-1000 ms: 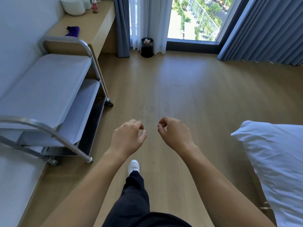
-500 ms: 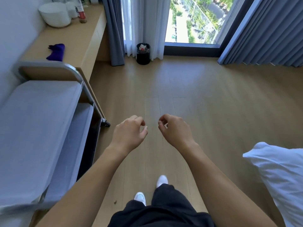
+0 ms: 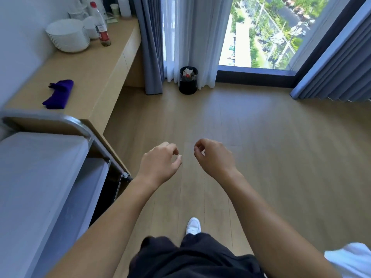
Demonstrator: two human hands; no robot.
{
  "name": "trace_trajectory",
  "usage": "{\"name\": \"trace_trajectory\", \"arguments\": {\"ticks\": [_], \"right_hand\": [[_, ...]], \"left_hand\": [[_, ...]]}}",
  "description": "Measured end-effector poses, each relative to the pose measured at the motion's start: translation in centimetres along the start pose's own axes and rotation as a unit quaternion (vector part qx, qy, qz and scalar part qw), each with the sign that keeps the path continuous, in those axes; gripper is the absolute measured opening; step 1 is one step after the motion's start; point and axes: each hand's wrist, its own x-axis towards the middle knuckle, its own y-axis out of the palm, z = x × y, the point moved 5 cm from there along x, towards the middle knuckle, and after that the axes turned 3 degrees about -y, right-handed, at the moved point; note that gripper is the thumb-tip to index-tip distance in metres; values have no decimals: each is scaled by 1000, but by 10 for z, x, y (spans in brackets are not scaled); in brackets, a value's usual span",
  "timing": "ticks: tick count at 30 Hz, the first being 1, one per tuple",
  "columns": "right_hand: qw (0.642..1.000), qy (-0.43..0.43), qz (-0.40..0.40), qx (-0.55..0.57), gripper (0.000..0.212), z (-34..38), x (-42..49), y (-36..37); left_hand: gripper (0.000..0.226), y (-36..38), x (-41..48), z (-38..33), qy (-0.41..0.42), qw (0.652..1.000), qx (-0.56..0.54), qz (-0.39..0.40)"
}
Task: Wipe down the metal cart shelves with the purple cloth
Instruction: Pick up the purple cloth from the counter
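At the near left the cart point(image 3: 40, 167) stands by the wall. Nothing shows its shelves wiped, so I judge the whole job is left to do. Beyond it the cloth point(image 3: 58, 94) lies bunched on the counter point(image 3: 90, 63), untouched and well apart from both hands. The left hand point(image 3: 158, 163) hangs over the floor, fingers loosely curled, holding nothing. The right hand point(image 3: 214, 157), just beside it, is likewise loosely curled and empty. Fetching the cloth looks like the first step.

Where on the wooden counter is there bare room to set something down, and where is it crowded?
The counter is bare between the purple cloth and the stacked white bowls; its far end is crowded with a bottle and more crockery.
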Motion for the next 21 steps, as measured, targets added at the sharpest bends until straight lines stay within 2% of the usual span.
{"name": "trace_trajectory", "arguments": {"ticks": [8, 21], "right_hand": [[999, -32, 34, -14, 19, 0, 127, -3], [996, -55, 56, -53, 27, 58, 381, 19]], "left_hand": [[19, -3, 110, 25, -60, 998, -12, -4], [19, -37, 351, 110, -51, 998, -21, -37]]}}
